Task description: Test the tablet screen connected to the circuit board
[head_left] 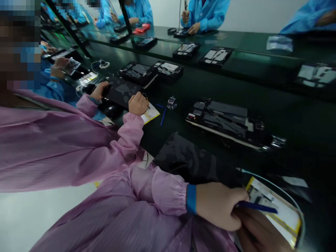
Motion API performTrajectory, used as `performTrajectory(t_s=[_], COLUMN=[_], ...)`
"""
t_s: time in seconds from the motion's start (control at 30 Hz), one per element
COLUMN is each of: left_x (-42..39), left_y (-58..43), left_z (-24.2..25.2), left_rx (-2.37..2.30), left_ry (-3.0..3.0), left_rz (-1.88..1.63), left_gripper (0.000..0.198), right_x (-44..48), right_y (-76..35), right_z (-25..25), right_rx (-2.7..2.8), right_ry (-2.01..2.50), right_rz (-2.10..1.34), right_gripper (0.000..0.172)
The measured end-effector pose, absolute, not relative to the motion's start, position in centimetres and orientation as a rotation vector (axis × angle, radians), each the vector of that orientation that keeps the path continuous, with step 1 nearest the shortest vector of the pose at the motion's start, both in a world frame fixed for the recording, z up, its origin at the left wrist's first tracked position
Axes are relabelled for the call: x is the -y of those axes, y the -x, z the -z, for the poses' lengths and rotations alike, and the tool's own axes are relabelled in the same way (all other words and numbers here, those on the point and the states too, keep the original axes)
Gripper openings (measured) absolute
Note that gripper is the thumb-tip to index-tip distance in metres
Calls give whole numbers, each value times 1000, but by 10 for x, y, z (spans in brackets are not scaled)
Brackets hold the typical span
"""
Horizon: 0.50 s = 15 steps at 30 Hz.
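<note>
My left hand, with a blue band at the wrist, is closed around one end of a slim dark blue tool. The tool points right, over a yellow-edged printed sheet. Below it is my right hand, blurred and partly cut off by the bottom edge; its fingers cannot be made out clearly. A pale cable curves over the sheet's far side. Beyond my left hand lies a dark patterned mat or cover, and farther back an opened device with its inner parts showing.
To the left, a co-worker in pink has both hands on a dark panel. Blue sticks and a small shiny metal holder lie mid-table. Opened devices line the raised shelf; people in blue sit behind it.
</note>
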<state>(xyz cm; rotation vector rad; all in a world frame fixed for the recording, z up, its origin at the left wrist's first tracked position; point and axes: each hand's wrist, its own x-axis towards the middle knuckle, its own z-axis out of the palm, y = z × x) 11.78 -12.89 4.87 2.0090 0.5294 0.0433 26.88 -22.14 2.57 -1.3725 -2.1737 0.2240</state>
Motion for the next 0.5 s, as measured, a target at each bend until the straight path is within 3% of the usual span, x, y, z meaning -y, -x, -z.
performTrajectory(t_s=[0.37,0.5], left_x=[121,105], left_y=[-115,-98], left_z=[-42,-48], left_rx=[-475,-435], left_ry=[-1996,-1937], left_rz=[-103,-240], left_gripper=[37,31], right_x=[218,227], right_y=[-248,-287], right_z=[-48,-51], right_rx=[1939,1849], right_ry=[1505,1619], right_rz=[-426,-384], right_gripper=[19,11])
